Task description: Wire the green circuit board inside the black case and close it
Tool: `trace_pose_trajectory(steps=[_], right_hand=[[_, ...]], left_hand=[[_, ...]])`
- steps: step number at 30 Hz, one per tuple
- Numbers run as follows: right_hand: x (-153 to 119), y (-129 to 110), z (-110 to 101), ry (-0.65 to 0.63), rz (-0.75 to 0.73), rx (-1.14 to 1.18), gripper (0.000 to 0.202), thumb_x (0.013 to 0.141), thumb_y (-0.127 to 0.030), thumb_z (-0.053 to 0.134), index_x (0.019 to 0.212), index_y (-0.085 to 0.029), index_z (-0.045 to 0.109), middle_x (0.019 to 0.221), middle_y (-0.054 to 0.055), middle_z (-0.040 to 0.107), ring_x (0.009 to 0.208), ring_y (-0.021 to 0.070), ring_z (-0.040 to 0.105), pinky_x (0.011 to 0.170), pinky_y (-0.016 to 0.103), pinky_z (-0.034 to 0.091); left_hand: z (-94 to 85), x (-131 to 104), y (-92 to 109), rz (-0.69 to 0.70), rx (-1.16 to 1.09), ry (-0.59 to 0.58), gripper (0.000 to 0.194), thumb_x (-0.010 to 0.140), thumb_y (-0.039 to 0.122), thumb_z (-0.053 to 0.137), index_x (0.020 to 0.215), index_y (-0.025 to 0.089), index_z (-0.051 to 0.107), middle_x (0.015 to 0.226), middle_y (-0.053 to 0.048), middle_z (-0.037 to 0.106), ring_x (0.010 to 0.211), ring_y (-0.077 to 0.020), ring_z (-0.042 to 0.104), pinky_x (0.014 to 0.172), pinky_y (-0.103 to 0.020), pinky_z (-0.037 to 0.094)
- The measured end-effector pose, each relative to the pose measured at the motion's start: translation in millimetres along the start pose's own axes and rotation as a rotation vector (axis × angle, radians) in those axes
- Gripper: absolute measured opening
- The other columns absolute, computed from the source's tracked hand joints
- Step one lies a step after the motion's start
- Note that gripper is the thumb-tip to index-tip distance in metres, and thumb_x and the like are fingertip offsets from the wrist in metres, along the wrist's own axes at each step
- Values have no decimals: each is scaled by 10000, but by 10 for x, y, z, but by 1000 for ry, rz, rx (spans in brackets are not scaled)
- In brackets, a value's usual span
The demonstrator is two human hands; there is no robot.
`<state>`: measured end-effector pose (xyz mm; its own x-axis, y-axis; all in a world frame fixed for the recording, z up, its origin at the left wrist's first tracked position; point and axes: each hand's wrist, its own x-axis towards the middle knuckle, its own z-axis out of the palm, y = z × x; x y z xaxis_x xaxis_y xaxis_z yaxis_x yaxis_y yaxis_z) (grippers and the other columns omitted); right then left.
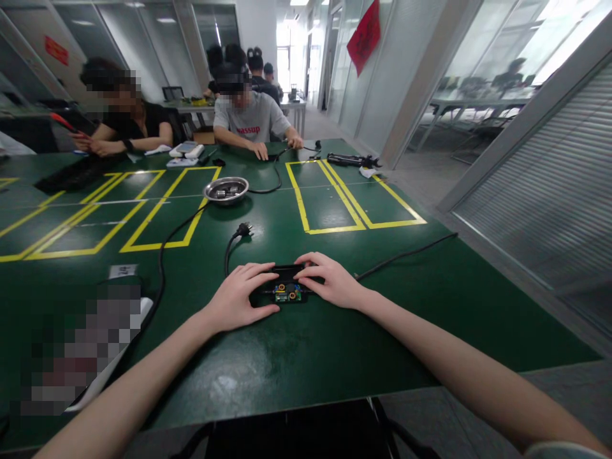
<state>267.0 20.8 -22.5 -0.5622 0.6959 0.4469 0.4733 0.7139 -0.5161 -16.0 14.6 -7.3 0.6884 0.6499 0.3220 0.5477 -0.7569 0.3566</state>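
Observation:
A black power adapter (289, 294) with its case opened lies on the table in front of me, its circuit board and copper coils facing up. Around its left end, my left hand (239, 296) is closed, thumb at the near edge and fingers at the far edge. My right hand (335, 282) pinches the far right part of the black casing, with the fingertips close together. From the adapter's left side a black cord runs under my left hand to a plug (245, 229). Another cord (406, 256) stretches off to the right.
A metal bowl (226, 191) with metal parts stands beyond the plug. Yellow tape (335, 229) marks rectangles on the green table (358, 357). At left lies a blurred-out flat object (90, 344) with a cable beside it. Two people (253, 118) (127, 121) work across the table.

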Motion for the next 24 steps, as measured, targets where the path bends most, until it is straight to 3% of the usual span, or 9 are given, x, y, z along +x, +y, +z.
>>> trace_pose_trajectory(steps=[2,7,11,16,24], right_hand=[[4,-13,4,40,45,106,185,960,-185,661,1106,-220,768,1202,101,674,1073,230,676,952,420,592],[-1,-50,18,85,126,258,421,900,-133,686,1305,-249,691,1209,77,626,902,169,661,848,366,629],[-4,-53,50,82,202,352,455,873,-116,673,1312,-235,694,1256,89,590,1062,193,661,831,329,644],[9,-80,92,49,297,433,368,865,-112,664,1220,-198,711,1127,69,708,887,161,703,758,304,654],[-3,-162,191,188,204,307,335,853,-85,668,1159,-204,734,1076,62,760,864,165,715,753,294,641]], left_hand=[[0,1,-5,-11,-29,17,545,861,371,787,1365,241,627,1463,-133,626,1291,-319,619,1095,-507,499],[4,1,2,-58,-101,28,825,843,339,798,1569,254,416,1346,-118,688,1211,-302,659,1062,-487,530],[23,-11,15,-76,-174,55,904,834,307,801,1612,287,342,1340,-99,670,1161,-269,683,1030,-449,570],[29,-8,46,-52,-255,64,811,865,261,759,1587,302,394,1433,-96,588,1200,-243,672,988,-366,607],[44,-29,20,-101,-225,37,756,853,297,779,1538,263,461,1390,-111,659,1186,-270,678,1057,-448,567]])
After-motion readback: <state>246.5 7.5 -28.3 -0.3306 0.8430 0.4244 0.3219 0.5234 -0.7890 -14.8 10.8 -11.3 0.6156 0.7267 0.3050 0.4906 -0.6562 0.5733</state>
